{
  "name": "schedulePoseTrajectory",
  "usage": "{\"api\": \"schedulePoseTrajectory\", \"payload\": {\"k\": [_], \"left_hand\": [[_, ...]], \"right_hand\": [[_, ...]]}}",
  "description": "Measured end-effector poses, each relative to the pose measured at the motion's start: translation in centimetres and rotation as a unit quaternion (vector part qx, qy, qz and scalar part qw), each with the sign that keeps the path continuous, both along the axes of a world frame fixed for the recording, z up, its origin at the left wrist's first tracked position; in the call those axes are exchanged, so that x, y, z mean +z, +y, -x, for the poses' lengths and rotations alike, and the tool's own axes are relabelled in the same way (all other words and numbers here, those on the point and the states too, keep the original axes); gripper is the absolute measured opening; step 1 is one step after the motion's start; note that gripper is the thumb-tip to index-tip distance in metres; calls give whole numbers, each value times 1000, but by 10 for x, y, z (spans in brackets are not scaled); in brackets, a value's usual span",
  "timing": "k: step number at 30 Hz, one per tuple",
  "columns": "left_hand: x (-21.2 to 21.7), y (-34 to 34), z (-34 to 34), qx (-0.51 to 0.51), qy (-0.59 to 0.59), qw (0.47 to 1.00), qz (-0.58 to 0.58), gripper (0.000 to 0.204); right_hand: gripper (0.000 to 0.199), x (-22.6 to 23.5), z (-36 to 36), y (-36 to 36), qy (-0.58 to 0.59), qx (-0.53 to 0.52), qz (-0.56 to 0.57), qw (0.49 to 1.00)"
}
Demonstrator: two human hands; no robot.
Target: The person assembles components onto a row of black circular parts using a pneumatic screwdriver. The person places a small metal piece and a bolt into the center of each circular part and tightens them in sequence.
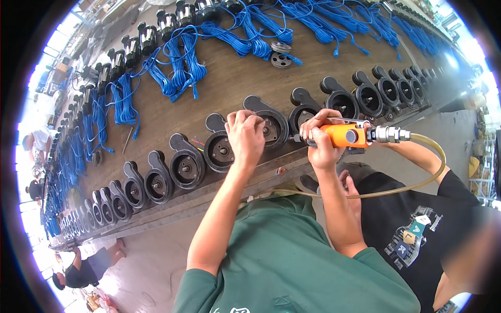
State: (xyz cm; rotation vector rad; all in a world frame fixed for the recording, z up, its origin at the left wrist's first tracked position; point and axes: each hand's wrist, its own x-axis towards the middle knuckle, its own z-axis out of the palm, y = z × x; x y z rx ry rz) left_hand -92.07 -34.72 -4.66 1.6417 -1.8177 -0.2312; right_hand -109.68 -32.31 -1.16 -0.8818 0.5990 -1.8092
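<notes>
My right hand (324, 140) is wrapped round an orange air screwdriver (342, 135) held roughly level, its dark nose pointing left over the table edge. A metal coupling (389, 134) joins it to a yellowish air hose (443, 156) that loops down and back. My left hand (244, 136) is closed, fingertips pinched together over the edge of a round black housing (276, 122); whatever they hold is hidden. Left of it stands another black housing (218, 151) with a metal plate inside and thin coloured wires beside it.
Similar black housings (187, 169) line the table's near edge in both directions. Blue cable bundles (182, 68) and black cylinders cover the far side. Two metal discs (281, 60) lie mid-table. A co-worker in a black shirt (407, 219) is close at right; another person (86, 268) is at lower left.
</notes>
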Motion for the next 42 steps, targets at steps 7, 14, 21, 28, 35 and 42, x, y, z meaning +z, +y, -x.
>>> {"api": "schedulePoseTrajectory", "payload": {"k": [7,14,21,28,35,42], "left_hand": [[9,-1,-13,-97,-135,986,-27,12],[19,13,11,-21,-271,956,-108,11],[15,19,25,-33,-345,928,-137,11],[15,45,-7,-85,98,979,-160,17],[14,100,-31,-75,645,644,-404,26],[1,114,-32,-39,768,500,-399,16]], "right_hand": [[27,-1,-15,23,-5,-7,4,1000],[27,-10,-27,48,3,-24,7,1000],[26,-18,-29,69,5,-61,3,998],[26,-18,-23,74,-24,-68,40,997],[28,-3,-36,83,-93,-33,57,993],[29,-2,-48,86,-65,-23,54,996]]}}
